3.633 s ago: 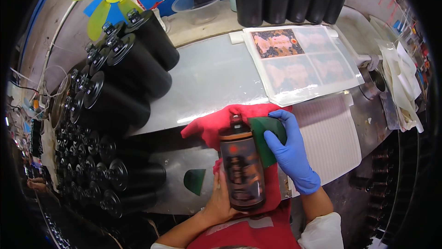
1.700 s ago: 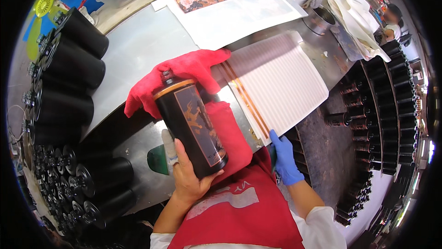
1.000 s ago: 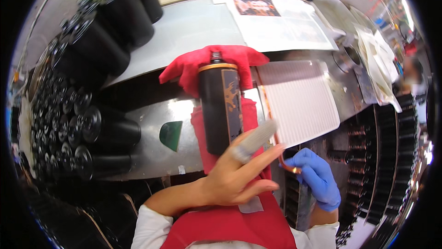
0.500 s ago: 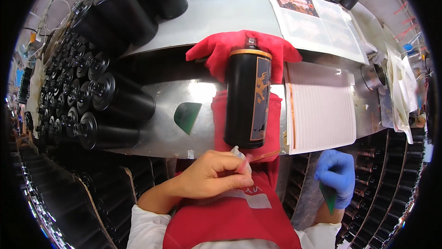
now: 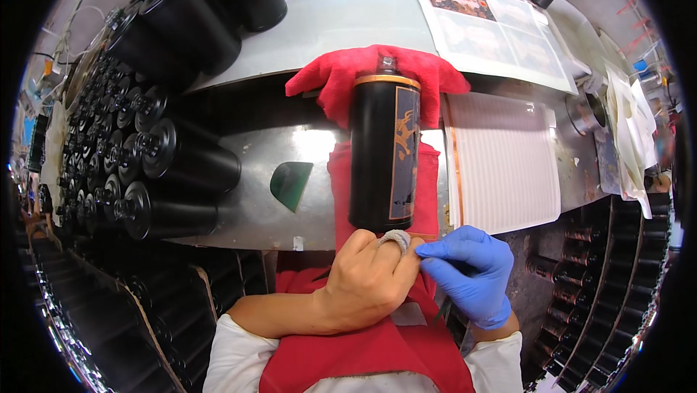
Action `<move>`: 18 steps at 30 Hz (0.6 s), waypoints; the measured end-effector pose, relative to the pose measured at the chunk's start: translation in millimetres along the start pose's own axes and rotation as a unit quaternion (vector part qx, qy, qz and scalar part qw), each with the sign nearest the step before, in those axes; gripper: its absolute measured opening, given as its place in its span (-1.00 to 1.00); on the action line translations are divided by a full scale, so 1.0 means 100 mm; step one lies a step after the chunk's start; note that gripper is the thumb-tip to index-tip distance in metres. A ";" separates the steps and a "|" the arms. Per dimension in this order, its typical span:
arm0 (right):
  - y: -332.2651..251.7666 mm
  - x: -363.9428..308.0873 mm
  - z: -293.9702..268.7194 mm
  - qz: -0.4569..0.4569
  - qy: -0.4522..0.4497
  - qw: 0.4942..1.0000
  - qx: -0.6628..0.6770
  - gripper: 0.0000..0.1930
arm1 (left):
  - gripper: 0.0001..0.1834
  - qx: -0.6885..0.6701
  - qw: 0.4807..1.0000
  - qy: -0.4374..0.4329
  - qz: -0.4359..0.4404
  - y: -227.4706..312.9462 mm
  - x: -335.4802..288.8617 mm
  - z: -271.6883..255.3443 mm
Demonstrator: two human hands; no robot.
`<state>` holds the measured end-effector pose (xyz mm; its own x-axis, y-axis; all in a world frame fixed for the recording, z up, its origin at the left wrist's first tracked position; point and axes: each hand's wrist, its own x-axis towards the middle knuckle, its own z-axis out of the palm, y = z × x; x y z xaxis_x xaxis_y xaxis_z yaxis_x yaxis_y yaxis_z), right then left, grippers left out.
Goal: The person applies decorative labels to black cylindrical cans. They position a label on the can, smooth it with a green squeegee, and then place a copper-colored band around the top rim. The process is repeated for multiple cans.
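A black bottle lies on red cloth, its neck pointing away from me, with a copper-coloured band around its shoulder and a dark panel bearing a gold figure. Just below its near end, my bare left hand is closed in a pinch on a thin copper-coloured strip. A pale wrap circles one of its fingers. Fingertips of my blue-gloved right hand meet the left fingers at the strip. That hand is closed round a green scraper, mostly hidden, with a dark green edge showing below the glove.
Another green scraper lies on the metal table. Many black bottles crowd the left side. A lined white sheet with copper-coloured strips lies to the right. Red cloth props the bottle's neck; printed sheets lie beyond.
My right hand has come in from the right to meet my left hand at the strip. The left hand has turned and shifted slightly right. The view has shifted a little.
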<state>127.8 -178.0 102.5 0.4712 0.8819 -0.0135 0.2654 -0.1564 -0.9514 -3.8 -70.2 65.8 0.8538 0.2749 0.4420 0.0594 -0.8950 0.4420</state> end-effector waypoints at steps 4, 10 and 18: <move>-0.02 -0.06 -0.09 -0.003 0.031 0.994 0.102 -0.82 | -0.67 -0.121 0.991 0.018 -0.059 0.05 0.06 -0.05; -0.11 -0.20 -0.22 0.062 0.074 0.981 0.170 -0.78 | -0.70 -0.183 0.980 0.063 -0.043 0.00 0.00 -0.02; -0.01 -0.11 -0.10 0.201 -0.068 0.969 0.123 -0.61 | -0.63 -0.027 0.996 0.084 0.028 0.03 -0.03 -0.02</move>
<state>130.9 -191.9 106.9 0.3754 0.8248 -0.4229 -0.1340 -0.4032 -0.9052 -7.1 -73.0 66.8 0.7564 0.2837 0.5894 -0.0180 -0.8917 0.4523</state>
